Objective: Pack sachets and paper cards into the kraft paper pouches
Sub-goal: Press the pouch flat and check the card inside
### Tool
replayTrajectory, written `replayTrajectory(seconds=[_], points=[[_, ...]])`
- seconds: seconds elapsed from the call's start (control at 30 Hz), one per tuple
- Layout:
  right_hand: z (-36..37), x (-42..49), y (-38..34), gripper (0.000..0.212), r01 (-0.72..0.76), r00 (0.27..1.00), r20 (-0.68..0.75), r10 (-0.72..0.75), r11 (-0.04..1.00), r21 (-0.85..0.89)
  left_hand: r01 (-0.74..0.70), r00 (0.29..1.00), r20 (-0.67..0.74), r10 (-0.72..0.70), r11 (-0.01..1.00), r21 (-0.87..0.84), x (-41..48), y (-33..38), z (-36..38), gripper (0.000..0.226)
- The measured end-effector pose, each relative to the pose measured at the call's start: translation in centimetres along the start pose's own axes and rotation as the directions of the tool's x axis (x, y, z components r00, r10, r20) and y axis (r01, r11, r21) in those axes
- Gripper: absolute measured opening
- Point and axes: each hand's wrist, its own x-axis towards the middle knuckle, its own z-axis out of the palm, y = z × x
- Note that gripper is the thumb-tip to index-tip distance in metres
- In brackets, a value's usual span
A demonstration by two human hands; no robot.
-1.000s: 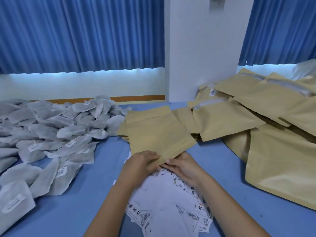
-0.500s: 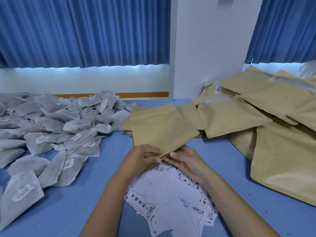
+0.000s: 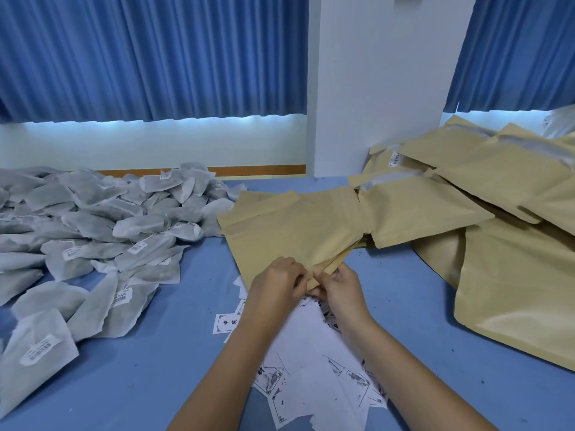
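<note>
Both our hands meet at centre frame on the near corner of the top pouch [image 3: 289, 231]. The left hand [image 3: 275, 283] curls its fingers over that corner, and the right hand [image 3: 337, 289] pinches its edge. The pouch lies on a small stack [image 3: 342, 256] on the blue bench [image 3: 140, 368]. White printed cards [image 3: 311, 353] lie scattered under our forearms, lower centre. Grey labelled sachets [image 3: 93, 228] spread across the left. A pouch heap [image 3: 513, 244] fills the right, beside a white pillar [image 3: 373, 88]. Blue curtains [image 3: 155, 57] hang across the top.
</note>
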Motion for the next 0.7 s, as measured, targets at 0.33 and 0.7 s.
replayTrajectory(seconds=[0.33, 0.7], points=[[0.7, -0.4, -1.2, 0.014, 0.119, 0.992, 0.063, -0.11, 0.978, -0.17, 0.022, 0.97, -0.241, 0.013, 0.99, 0.141, -0.2, 1.4, -0.5, 0.022], [0.1, -1.3, -1.7, 0.02, 0.148, 0.988, 0.008, -0.157, 0.914, -0.377, 0.124, 0.984, -0.127, -0.125, 0.992, -0.017, -0.5, 1.1, 0.1, 0.014]])
